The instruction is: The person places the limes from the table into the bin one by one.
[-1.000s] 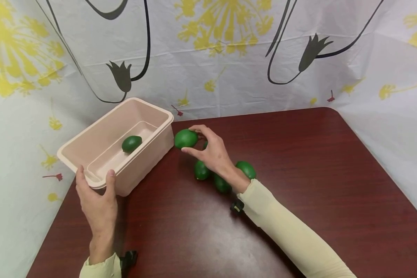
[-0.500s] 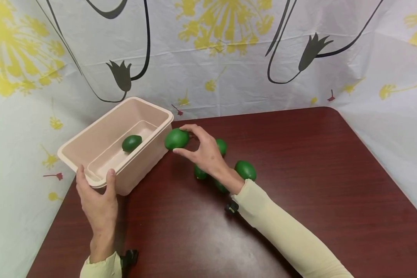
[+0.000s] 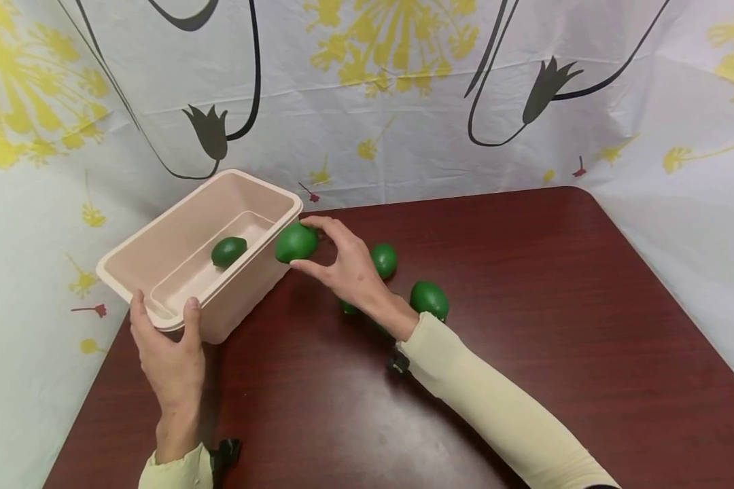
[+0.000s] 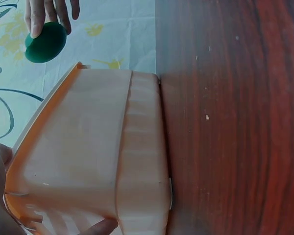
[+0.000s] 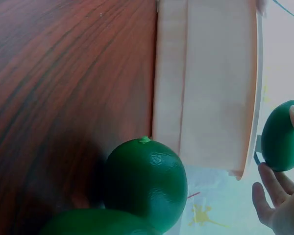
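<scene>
My right hand (image 3: 353, 270) pinches a green lime (image 3: 296, 242) between thumb and fingers, held up at the outer right side of a beige plastic bin (image 3: 238, 299). In the right wrist view this held lime (image 5: 282, 136) shows beside the bin's rim. My left hand (image 3: 172, 367) grips the bin's near end, thumb and fingers at the rim; a fingertip (image 4: 105, 226) shows against its outside in the left wrist view. One lime (image 3: 229, 252) lies on the bin's floor.
On the dark red wooden table (image 3: 526, 305) lie more limes (image 3: 384, 261), (image 3: 429, 300), partly hidden behind my right forearm. A patterned white cloth (image 3: 404, 149) hangs behind the table. The bin stands near the table's left back.
My right hand has carried the lime leftward, closer to the bin's right rim. The left hand and the bin have stayed in place.
</scene>
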`<state>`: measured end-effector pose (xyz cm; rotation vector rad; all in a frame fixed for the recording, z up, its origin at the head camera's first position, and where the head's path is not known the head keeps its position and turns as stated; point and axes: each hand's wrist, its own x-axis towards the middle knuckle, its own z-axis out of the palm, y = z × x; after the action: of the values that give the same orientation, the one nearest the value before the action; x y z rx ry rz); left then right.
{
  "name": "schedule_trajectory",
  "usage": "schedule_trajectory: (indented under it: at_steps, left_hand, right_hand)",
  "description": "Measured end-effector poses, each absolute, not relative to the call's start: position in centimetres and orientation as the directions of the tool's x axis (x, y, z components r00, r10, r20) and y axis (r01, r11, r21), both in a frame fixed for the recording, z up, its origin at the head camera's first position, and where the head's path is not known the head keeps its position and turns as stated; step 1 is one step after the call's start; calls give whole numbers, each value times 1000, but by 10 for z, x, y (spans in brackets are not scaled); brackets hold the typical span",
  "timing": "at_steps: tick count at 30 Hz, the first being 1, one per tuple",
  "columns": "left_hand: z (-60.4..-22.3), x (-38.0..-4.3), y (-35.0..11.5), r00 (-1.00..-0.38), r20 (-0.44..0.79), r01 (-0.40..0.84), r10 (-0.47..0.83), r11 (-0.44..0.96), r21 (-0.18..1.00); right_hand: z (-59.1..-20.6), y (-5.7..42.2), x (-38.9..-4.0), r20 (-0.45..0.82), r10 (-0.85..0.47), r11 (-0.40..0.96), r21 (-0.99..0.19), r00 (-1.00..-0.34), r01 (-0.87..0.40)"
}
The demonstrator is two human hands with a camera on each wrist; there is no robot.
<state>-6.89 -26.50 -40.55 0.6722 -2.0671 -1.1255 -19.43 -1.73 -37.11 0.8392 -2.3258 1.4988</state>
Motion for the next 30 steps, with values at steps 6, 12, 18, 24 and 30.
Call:
schedule_trajectory:
  at_steps: [6,12,18,24,30]
  left_hand:
    - [-406,-69,-265,-629,326,-112,-706,498,860]
    - [-406,-68,-267,-620,325,-116,-714,493,862]
    - [-407,-69,-267,-625,324,-118,-710,496,860]
    - [-409,-70,-267,-625,325,-122,-710,500,857]
    - [-410,-71,-266,-623,324,-118,-712,495,861]
  right_hand:
    - [-368,-22,-194,514,-327,289,-744,-793,-602]
    - [-371,-30,-194,503,-350,292,-743,-790,-602]
    - [-372,-37,-191,498,-370,292,-739,-784,-607]
    - [-372,-41,-189,496,-367,288,-744,-787,-603]
    - [-374,-45,-189,502,-373,281,-740,-780,-611]
